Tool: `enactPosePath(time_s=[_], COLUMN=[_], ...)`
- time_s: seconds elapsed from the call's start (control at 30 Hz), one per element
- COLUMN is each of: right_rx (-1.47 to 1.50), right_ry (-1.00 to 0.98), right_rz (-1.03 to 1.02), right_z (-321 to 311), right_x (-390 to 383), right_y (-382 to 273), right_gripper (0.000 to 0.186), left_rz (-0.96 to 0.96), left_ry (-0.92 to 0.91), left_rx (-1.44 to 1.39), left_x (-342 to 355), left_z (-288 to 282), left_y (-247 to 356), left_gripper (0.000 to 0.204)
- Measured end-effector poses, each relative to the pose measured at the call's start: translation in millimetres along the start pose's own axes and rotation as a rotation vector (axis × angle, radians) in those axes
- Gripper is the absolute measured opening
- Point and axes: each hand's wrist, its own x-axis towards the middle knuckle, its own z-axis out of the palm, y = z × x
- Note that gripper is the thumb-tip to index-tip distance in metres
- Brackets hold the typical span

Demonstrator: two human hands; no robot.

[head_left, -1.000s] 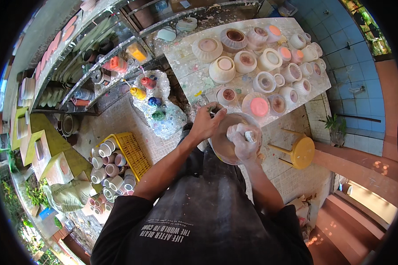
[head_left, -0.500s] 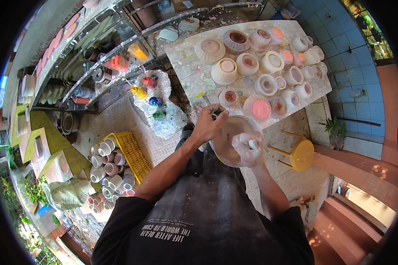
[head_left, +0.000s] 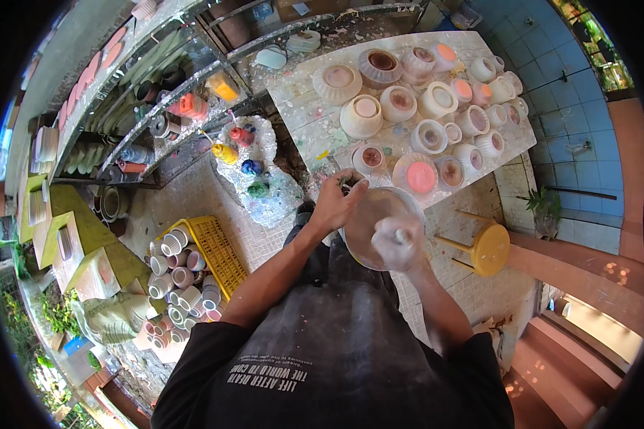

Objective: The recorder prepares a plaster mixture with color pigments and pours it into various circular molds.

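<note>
In front of my body is a round pot or bucket with pale, greyish-beige liquid inside. My left hand is closed on its rim at the upper left, by a dark part that may be a handle. Over the right side of the pot, my right hand is coated in whitish residue and smeared by motion. It is closed around a pale handle, of which only the upper end shows. The lower part of that tool is hidden by the hand.
A splattered table ahead carries many pale ceramic pots, some with pink tops. Paint bottles stand on a crusted stand to the left. A yellow crate of cups sits lower left; a yellow stool is at right. Shelves line the upper left.
My right hand has shifted slightly left and down within the pot's opening and is now blurred. My left hand keeps its hold on the rim.
</note>
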Motion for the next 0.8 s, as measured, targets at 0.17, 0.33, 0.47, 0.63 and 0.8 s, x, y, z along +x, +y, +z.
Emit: enactPosePath(time_s=[0.17,0.33,0.47,0.63,0.8], right_rx=[0.097,0.397,0.65,0.284,0.239], right_ry=[0.277,0.16,0.331,0.496,0.033], right_rz=[0.023,-0.022,0.253,0.104,0.05], right_z=[4,22,-12,-7,9], right_x=[36,8,-9,33,-2], right_y=[10,17,24,13,27], right_gripper=[0.032,0.035,0.037,0.037,0.035], left_rz=[-0.015,-0.041,-0.001,0.0,0.007], left_ry=[-0.003,-0.009,0.002,-0.002,0.002], left_rx=[-0.004,0.017,0.029,0.007,-0.013], left_x=[-1,1,-2,0,-1], left_z=[0,-1,1,1,0], left_y=[4,1,4,5,-6], left_gripper=[0.023,0.023,0.023,0.022,0.021])
